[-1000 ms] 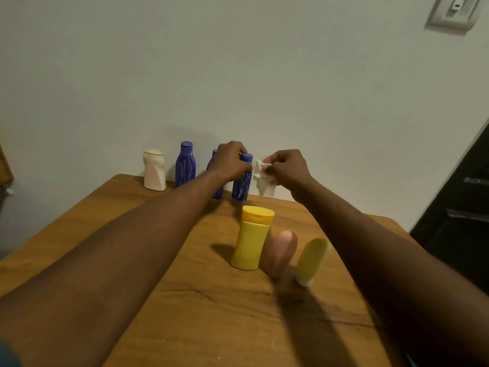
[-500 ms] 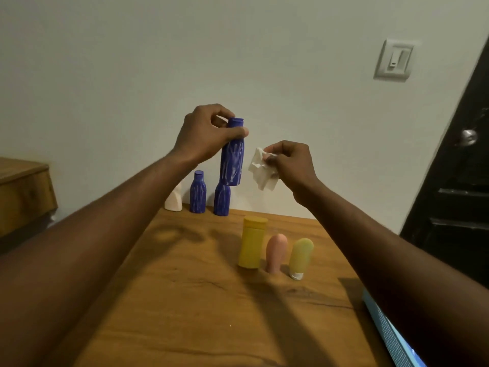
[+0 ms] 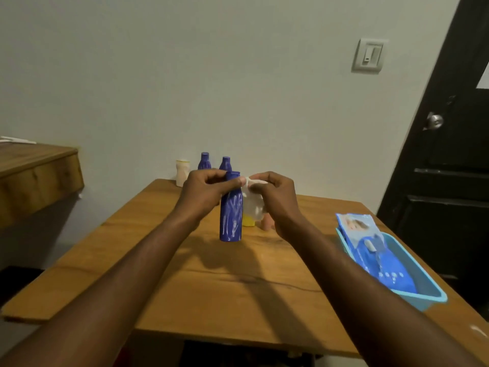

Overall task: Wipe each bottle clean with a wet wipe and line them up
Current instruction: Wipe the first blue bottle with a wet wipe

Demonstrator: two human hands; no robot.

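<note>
My left hand grips the neck of a blue bottle and holds it upright above the middle of the wooden table. Beside the cap, my right hand pinches a white wet wipe that hangs against the bottle's right side. By the wall stand a white bottle and two more blue bottles. A yellow bottle and a pink one show partly behind the held bottle and my right hand.
A light blue tray at the table's right edge holds a blue pack of wipes. A wooden shelf juts out at the left. A dark door stands at the right, with a wall switch beside it.
My left hand took the blue bottle from the row at the wall, lifted it and brought it toward me. My right hand came along with the wipe, which now touches the bottle.
</note>
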